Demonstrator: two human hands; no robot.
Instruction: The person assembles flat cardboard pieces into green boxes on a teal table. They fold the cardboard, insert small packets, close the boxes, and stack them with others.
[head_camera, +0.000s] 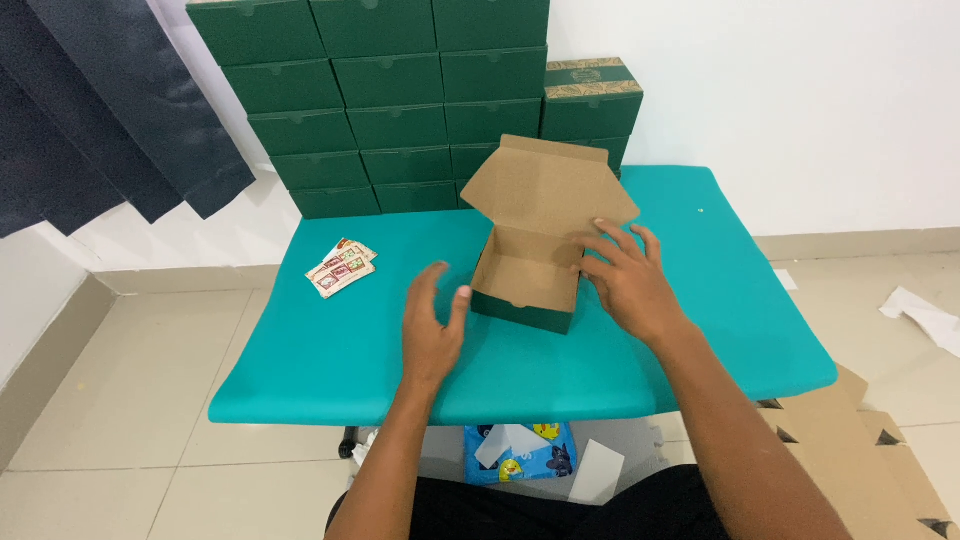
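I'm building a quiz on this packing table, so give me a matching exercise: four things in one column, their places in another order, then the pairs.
Things:
1. open box
2. small packets
3. stacked green boxes
4. flat cardboard

Places:
A. on the floor, right of the table
B. against the wall, behind the table
C. between the two hands
D. on the table's left part

Pairs: 1-C, 2-D, 3-B, 4-A

The right hand touches the box; the left hand hovers beside it.

We count: one open green box (527, 270) on one teal table (300, 370); about sixteen closed green boxes (390, 80) stacked far, one with patterned band (592, 100); small packet pile (340, 267) left; two hands.
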